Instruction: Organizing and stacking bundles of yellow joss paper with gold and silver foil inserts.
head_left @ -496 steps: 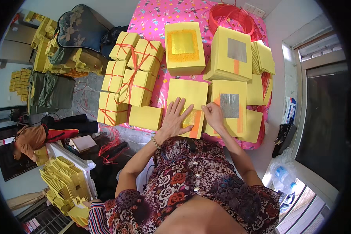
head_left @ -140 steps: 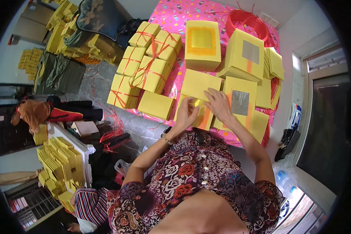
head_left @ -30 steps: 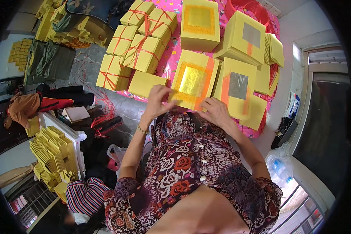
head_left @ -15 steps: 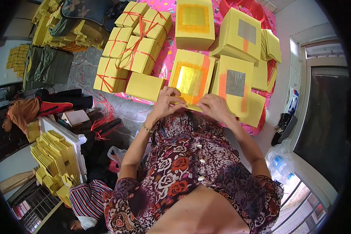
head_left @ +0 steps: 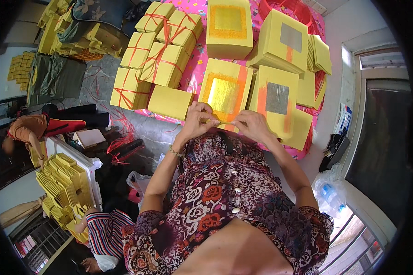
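A stack of yellow paper sheets with an orange border and a gold foil square (head_left: 223,92) lies on the pink cloth (head_left: 198,68) in front of me. My left hand (head_left: 197,121) and my right hand (head_left: 250,125) both pinch the near edge of its top sheet, fingertips close together. Right of it lies a yellow stack with a silver foil square (head_left: 276,98). A plain yellow stack (head_left: 170,101) lies just left of my left hand.
Bundles of yellow paper tied with red string (head_left: 151,55) fill the left of the table. Further stacks (head_left: 228,25) and a red basket (head_left: 291,9) sit at the back. Another person (head_left: 30,133) crouches on the floor at left, beside more yellow stacks (head_left: 62,183).
Over the earlier frames a gold-foil stack has come to lie where a plain yellow one was. Both hands have drawn together at its near edge and pinch it.
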A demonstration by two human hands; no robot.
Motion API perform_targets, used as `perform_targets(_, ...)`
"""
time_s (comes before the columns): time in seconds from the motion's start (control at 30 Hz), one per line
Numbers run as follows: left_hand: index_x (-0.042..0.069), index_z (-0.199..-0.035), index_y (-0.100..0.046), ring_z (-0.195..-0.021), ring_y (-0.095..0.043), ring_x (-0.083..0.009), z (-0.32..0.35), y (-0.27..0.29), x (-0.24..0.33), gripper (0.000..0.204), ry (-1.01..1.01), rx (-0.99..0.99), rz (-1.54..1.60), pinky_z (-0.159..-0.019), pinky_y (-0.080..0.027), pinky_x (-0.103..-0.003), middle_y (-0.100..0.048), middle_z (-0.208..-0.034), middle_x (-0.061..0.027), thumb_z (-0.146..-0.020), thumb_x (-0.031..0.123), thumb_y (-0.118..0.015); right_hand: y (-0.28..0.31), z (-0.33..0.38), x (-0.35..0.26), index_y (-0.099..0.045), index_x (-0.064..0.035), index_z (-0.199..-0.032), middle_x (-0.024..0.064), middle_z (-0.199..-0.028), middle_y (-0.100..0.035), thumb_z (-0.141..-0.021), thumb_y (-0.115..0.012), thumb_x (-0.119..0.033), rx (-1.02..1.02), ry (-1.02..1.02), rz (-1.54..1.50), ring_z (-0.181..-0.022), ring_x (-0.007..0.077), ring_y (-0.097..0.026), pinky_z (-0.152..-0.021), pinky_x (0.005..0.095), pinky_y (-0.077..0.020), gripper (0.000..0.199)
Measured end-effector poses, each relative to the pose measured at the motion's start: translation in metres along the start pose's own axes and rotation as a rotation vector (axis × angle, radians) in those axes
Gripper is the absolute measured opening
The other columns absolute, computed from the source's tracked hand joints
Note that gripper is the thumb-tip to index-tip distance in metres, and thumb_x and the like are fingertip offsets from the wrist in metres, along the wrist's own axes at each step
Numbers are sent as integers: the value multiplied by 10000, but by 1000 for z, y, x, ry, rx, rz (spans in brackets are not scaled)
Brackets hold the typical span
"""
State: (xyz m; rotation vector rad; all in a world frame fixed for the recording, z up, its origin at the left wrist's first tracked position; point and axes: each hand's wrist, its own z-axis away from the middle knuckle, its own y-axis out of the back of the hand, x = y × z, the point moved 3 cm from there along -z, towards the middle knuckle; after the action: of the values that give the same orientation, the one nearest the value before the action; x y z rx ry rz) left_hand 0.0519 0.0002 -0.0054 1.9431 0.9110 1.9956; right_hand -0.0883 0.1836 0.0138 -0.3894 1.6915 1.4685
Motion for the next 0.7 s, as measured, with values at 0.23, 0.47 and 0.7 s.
perform_targets(0.23, 126, -807, -794, -940, -518, -227, -4, 2, 0, 143, 1, -13, -19, -867, -410, -362, -621, -892, -9, -740, 245, -837, 6, 0, -18, -670, -49, -880, 92, -804, -602, -873, -701, -263, 56, 113, 103, -748, 290, -620, -666, 421, -475, 216)
perform_targets(0.47, 110, -856, -781, -934, -549, -251, -9, 11, 17, 211, -38, -101, -177, -871, -424, -383, -655, -891, -37, -787, 308, -797, -24, 2, -7, -646, -74, -983, 81, -874, -621, -870, -695, -195, 82, 209, 262, -802, 279, -636, -706, 419, -510, 173)
perform_targets(0.7, 167, -1310, -614, -1272, -440, -349, -7, 20, 60, 522, -210, 192, -419, -1047, -356, -463, -522, -1313, -123, -827, 304, -758, 20, -23, -10, -622, -47, -943, 136, -853, -618, -934, -626, -220, 25, 31, 10, -776, 336, -647, -685, 457, -506, 173)
